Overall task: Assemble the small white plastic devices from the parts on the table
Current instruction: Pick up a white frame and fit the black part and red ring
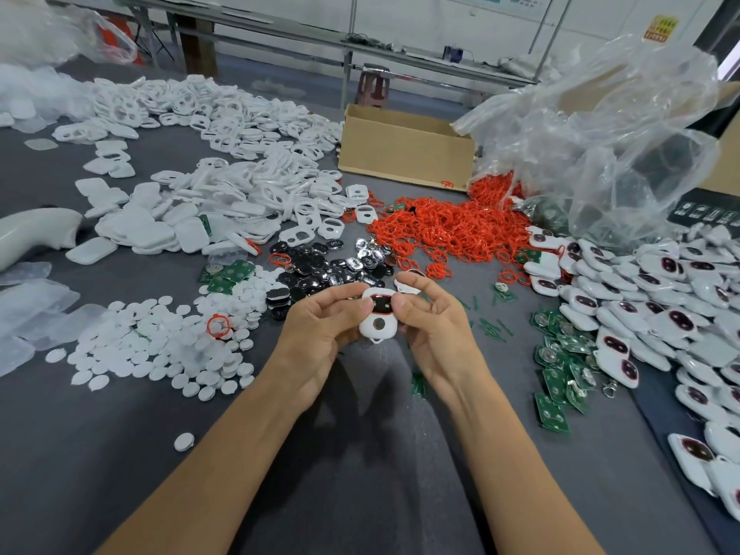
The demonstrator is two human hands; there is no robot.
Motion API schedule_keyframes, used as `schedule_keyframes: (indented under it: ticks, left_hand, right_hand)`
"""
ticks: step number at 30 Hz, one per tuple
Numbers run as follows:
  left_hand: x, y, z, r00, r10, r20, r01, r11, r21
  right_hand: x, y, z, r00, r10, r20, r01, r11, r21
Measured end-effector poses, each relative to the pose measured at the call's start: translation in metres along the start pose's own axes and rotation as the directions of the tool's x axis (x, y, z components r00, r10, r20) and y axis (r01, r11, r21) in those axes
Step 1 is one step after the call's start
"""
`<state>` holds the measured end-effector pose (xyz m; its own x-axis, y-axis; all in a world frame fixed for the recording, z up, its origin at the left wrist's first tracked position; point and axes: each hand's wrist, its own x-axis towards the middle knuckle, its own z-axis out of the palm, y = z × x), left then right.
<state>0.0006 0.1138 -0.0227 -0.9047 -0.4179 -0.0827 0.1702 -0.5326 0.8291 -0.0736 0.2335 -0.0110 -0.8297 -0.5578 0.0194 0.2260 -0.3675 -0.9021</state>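
A small white plastic device point(378, 319) with a red-ringed dark window and a round hole is held above the grey table point(120, 454), between both hands. My left hand point(320, 326) grips its left side with curled fingers. My right hand point(430, 318) pinches its upper right edge with thumb and fingers. Red rubber rings point(448, 230) lie heaped behind. Black and silver inserts point(320, 270) sit just beyond the hands. White round discs point(160, 346) spread at the left, green circuit boards point(560, 354) at the right.
White shell halves point(224, 182) cover the far left. Assembled white devices point(656, 314) pile up at the right. A cardboard box point(404, 148) and a large clear plastic bag point(608, 134) stand at the back. Clear bags lie at the left edge.
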Motion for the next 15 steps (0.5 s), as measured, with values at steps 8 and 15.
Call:
schedule_keyframes:
  ticks: [8, 15]
  left_hand:
    - [-0.003, -0.008, 0.000, 0.977, 0.177, -0.122, -0.153, 0.971, 0.185]
    - [-0.007, -0.010, 0.009, 0.997, 0.000, -0.076, 0.013, 0.984, 0.177]
  right_hand:
    - [-0.004, -0.002, 0.001, 0.993, -0.118, 0.018, 0.118, 0.993, -0.008]
    - [-0.011, 0.007, 0.004, 0.882, -0.436, 0.179, 0.402, 0.496, -0.770]
